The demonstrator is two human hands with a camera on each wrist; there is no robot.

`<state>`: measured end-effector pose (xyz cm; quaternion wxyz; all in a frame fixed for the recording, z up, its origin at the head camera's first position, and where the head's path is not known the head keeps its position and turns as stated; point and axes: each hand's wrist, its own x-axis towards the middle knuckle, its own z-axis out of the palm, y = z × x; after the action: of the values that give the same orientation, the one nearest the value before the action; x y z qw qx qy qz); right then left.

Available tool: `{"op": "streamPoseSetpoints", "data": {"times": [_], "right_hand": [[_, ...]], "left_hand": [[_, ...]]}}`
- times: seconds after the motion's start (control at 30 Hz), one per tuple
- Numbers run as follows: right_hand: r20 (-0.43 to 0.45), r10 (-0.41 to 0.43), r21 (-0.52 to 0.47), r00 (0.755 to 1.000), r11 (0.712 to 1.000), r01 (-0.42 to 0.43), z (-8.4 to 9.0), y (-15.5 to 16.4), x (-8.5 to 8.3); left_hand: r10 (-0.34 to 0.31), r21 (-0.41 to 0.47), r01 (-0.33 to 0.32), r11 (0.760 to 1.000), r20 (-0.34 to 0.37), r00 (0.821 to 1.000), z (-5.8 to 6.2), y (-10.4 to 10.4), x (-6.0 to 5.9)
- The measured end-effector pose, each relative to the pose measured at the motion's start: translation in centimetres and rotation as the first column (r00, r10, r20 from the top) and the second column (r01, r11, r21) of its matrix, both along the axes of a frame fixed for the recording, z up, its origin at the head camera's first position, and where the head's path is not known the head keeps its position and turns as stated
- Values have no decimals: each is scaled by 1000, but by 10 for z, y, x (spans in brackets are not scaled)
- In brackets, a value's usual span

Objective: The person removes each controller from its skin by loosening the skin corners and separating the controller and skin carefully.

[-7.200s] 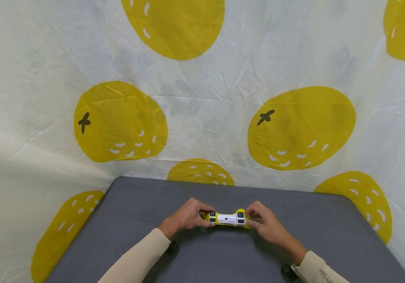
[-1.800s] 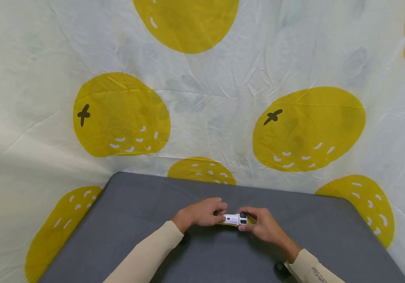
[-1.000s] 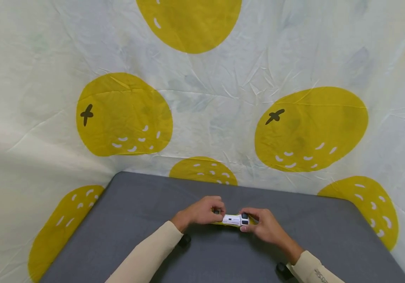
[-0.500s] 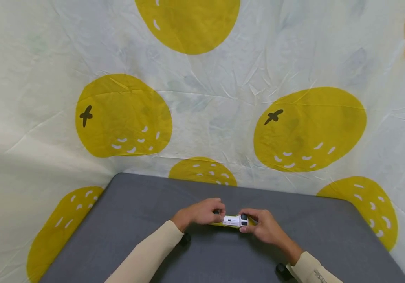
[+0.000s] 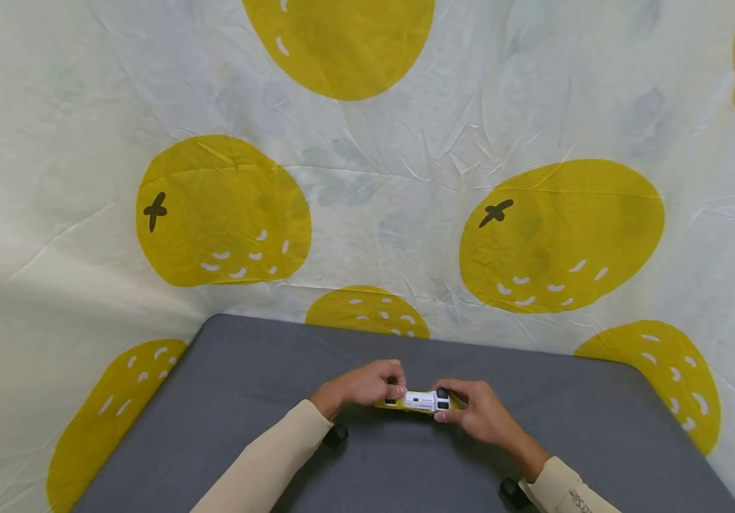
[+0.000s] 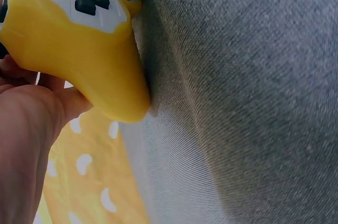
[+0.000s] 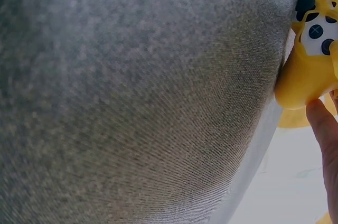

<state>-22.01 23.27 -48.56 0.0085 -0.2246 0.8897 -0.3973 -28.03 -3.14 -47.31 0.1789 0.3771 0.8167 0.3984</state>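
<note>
A yellow game controller (image 5: 420,400) stands on the grey surface with its handles down, a white strip and black shoulder buttons turned up to the head view. My left hand (image 5: 370,383) holds its left end, fingers curled over the left shoulder buttons and covering part of them. At the other end, my right hand (image 5: 482,410) grips the controller between thumb and fingers beside the right shoulder buttons. The left wrist view shows the directional buttons on the yellow game controller (image 6: 113,71) and a handle against the cloth. Round face buttons show on the controller (image 7: 303,78) in the right wrist view.
A grey cloth-covered surface (image 5: 245,427) lies under both hands. Behind and beside it hangs a white curtain (image 5: 380,214) printed with yellow fruit. Black wrist devices (image 5: 336,435) sit under the beige sleeves (image 5: 271,456).
Since 7.2 s ago my left fingers have moved onto the left shoulder buttons, and my right hand has closed in on the right ones. Lately my left fingertips have shifted slightly left.
</note>
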Motion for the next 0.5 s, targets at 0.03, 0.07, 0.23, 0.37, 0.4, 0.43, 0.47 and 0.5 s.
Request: {"op": "streamPoseSetpoints", "data": {"times": [0.03, 0.07, 0.23, 0.37, 0.4, 0.43, 0.47, 0.5], "right_hand": [[-2, -4, 4, 1000, 1000, 4, 0, 0, 0], [-6, -5, 7, 1000, 1000, 5, 0, 0, 0], [-10, -4, 20, 1000, 1000, 4, 0, 0, 0], [-7, 7, 17, 1000, 1000, -7, 1, 1, -1], [-6, 5, 16, 1000, 1000, -5, 1, 1, -2], [-6, 6, 14, 1000, 1000, -6, 2, 1, -2], [-5, 4, 15, 1000, 1000, -4, 2, 1, -2], [-3, 4, 16, 1000, 1000, -4, 3, 1, -2]], "left_hand": [[4, 11, -4, 1000, 11, 1000, 0, 0, 0], [7, 19, -7, 1000, 20, 1000, -1, 0, -1], [22, 73, -25, 997, 43, 999, -4, -2, -3], [58, 123, -65, 990, 62, 996, -7, -6, -3], [68, 133, -77, 988, 72, 995, -7, -7, -3], [77, 139, -89, 986, 87, 993, -7, -8, -2], [87, 143, -101, 985, 97, 991, -7, -9, -2], [95, 147, -110, 983, 109, 990, -6, -10, -1]]}}
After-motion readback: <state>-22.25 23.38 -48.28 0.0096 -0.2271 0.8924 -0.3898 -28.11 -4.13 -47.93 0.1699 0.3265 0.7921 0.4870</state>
